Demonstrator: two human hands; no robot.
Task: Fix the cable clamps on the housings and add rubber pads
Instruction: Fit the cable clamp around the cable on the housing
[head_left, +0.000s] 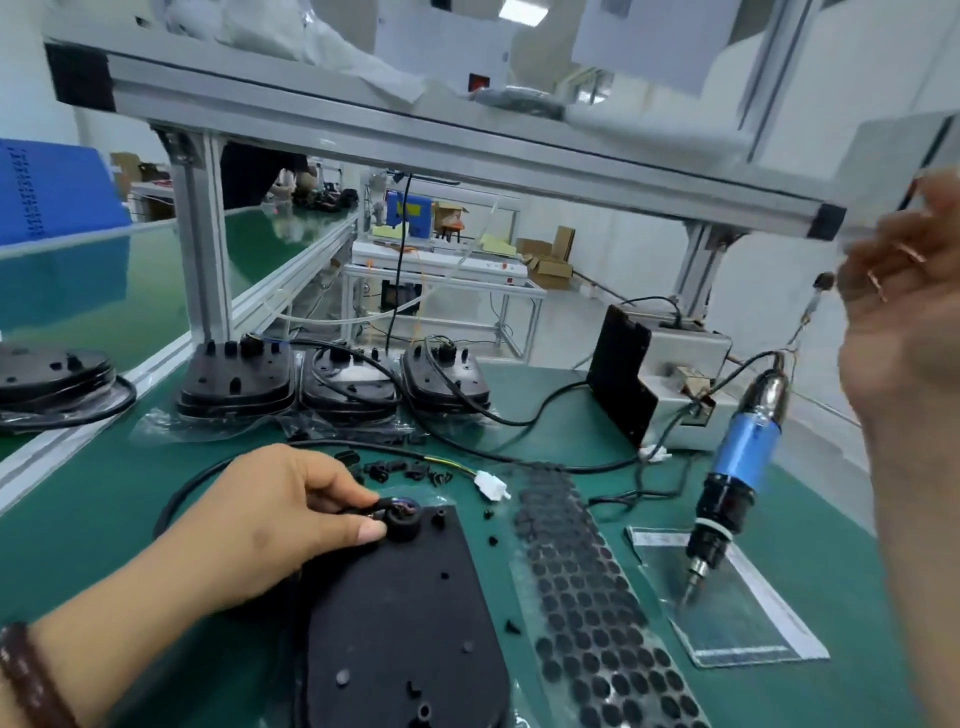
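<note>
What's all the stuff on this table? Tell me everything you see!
front housing: one, black, nearest edge, centre
housing stacks: four, black, three in back row, one far left
cable fitting: one, black, on front housing's far end
rubber pad sheet: one, black dots, right of front housing
small parts: several, black, scattered behind front housing
connector: one, white, beside the small parts
screwdriver: one, blue and black, tip down at right
clear bag: one, see-through, under screwdriver tip
grey box: one, grey, back right
left hand: one, pinching the cable fitting
right hand: one, raised at right, blurred, seemingly empty
</note>
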